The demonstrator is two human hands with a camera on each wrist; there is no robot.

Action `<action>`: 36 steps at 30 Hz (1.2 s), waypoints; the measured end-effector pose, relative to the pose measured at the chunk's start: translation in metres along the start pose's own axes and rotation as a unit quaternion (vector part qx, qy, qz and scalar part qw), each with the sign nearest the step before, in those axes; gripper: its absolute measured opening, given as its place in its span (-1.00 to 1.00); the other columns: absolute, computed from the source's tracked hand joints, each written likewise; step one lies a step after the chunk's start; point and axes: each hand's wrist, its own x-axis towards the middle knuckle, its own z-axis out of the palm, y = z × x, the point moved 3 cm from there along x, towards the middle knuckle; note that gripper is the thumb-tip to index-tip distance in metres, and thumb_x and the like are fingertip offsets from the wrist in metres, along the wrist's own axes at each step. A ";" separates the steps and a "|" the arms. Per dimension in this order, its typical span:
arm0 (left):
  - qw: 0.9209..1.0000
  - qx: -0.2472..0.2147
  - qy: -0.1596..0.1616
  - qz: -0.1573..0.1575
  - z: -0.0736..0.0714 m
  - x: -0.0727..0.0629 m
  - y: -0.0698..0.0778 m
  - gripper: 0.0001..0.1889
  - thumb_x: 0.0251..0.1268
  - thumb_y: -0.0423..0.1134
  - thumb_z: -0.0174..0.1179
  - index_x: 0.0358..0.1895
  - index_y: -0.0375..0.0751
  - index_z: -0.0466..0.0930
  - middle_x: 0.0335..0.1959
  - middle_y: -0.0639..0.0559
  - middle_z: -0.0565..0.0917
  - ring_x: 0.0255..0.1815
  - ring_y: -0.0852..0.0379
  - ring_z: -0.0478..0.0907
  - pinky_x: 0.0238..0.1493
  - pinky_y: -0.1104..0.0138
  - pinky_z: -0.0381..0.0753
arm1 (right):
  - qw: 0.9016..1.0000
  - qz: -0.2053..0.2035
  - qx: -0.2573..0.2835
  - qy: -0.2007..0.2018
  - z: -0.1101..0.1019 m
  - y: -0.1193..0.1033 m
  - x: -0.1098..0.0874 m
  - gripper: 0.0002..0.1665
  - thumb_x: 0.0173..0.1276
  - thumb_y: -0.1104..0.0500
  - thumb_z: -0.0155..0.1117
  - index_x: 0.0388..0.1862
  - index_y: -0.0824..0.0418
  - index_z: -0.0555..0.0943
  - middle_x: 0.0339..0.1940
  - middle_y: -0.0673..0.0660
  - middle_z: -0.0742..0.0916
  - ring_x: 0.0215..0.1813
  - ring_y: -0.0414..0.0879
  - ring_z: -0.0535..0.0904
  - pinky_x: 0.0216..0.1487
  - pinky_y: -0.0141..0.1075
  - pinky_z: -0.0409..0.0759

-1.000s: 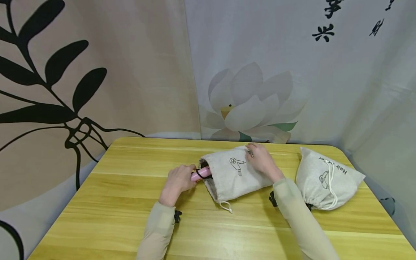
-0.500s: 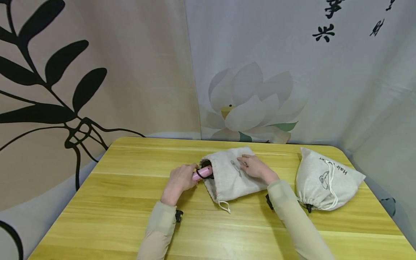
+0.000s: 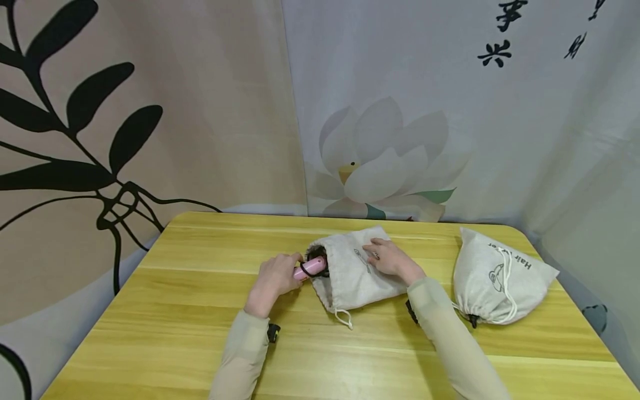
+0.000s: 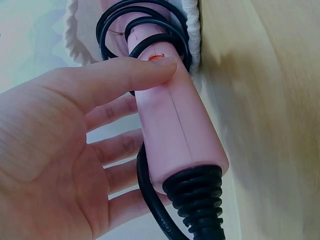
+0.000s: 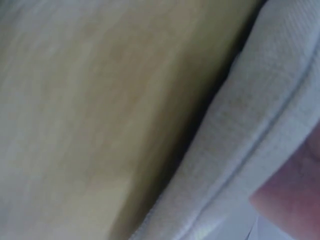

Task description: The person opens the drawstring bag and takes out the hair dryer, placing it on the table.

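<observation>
My left hand (image 3: 272, 280) holds the handle of a pink hair styling iron (image 4: 175, 120), thumb on top beside an orange switch and fingers underneath. Its black cord (image 4: 150, 180) leaves the handle's end and loops around the pink body. The iron's far part is hidden inside a light grey cloth drawstring bag (image 3: 350, 289), whose mouth faces left around it. On top of that bag rests my right hand (image 3: 392, 259), fingers extended over a printed drawing. Only the bag's edge and a blurred bit of that hand show in the right wrist view.
Another cloth drawstring bag (image 3: 505, 283), cinched and full, with "Hair" lettering, lies on the right of the wooden table (image 3: 175, 311). A printed curtain (image 3: 240, 111) hangs behind the table's far edge.
My right hand has let go of the bag's far corner and shifted left and down onto the bag's top. My left hand has hardly moved, still holding the iron.
</observation>
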 end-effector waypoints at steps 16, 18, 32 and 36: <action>1.000 0.018 -0.003 -0.002 -0.006 -0.007 0.000 -0.51 -0.08 -0.16 0.47 0.01 -0.08 0.58 -0.19 -0.10 0.70 -0.31 -0.02 0.60 -0.43 0.16 0.52 | 1.000 0.007 0.005 0.006 0.002 0.001 0.002 -0.49 0.46 0.11 0.03 0.35 0.19 0.40 0.46 0.35 0.29 0.46 0.34 0.17 0.44 0.14 0.15; 1.000 0.019 -0.003 -0.002 -0.007 -0.008 0.001 -0.52 -0.08 -0.16 0.47 0.01 -0.09 0.59 -0.18 -0.10 0.70 -0.29 -0.03 0.61 -0.41 0.15 0.54 | 1.000 0.009 0.005 0.007 0.002 0.001 0.002 -0.50 0.47 0.12 0.02 0.35 0.19 0.40 0.46 0.34 0.29 0.46 0.33 0.17 0.44 0.14 0.14; 0.999 0.029 -0.011 -0.011 -0.013 -0.015 0.003 -0.51 -0.09 -0.13 0.48 0.00 -0.09 0.58 -0.22 -0.08 0.68 -0.27 0.01 0.59 -0.40 0.14 0.53 | 1.000 0.023 0.018 -0.001 0.001 0.000 0.004 -0.50 0.46 0.12 0.02 0.35 0.18 0.40 0.47 0.33 0.28 0.47 0.34 0.13 0.45 0.16 0.11; 0.999 0.034 -0.009 -0.012 -0.014 -0.016 0.003 -0.51 -0.10 -0.13 0.48 -0.02 -0.08 0.58 -0.26 -0.06 0.68 -0.28 0.03 0.57 -0.41 0.14 0.51 | 1.000 0.027 0.010 -0.004 0.001 0.002 0.006 -0.50 0.47 0.10 0.02 0.35 0.15 0.39 0.48 0.32 0.28 0.47 0.34 0.13 0.44 0.17 0.14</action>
